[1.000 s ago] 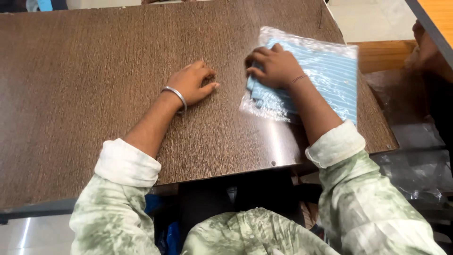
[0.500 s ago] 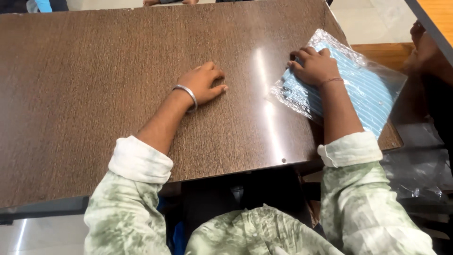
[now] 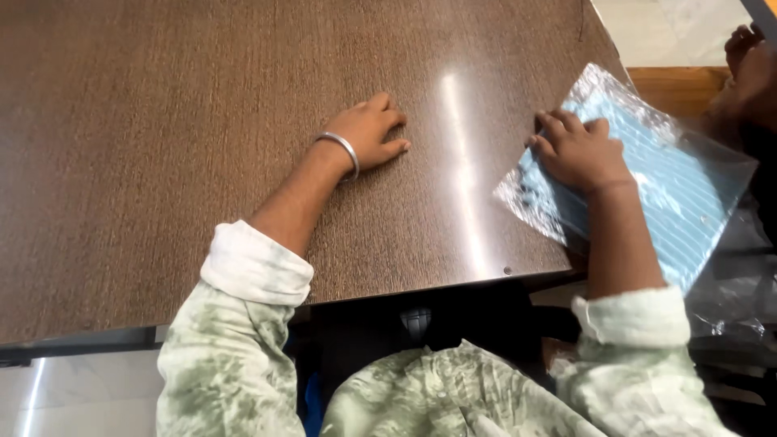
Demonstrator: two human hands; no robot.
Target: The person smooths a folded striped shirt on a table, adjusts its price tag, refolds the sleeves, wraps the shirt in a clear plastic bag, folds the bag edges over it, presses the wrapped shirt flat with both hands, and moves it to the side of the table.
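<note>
Crinkly clear bag (image 3: 688, 186) of striped blue cloth, right hand (image 3: 579, 150) pressing flat, grip spread

The right hand (image 3: 579, 150) hides part of the packet (image 3: 672, 182) (contents blurred by glare).

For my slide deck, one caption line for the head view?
Right hand presses a bagged blue striped cloth at the table corner; left hand rests flat.

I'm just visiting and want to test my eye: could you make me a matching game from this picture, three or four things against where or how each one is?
Things:
1. left hand
2. right hand
3. bangle
4. table

States:
A. dark brown wood grain
B. pressing on the clear bag of blue cloth
C. silver, around a wrist
D. flat on bare tabletop

Pairs: 1-D, 2-B, 3-C, 4-A
</note>
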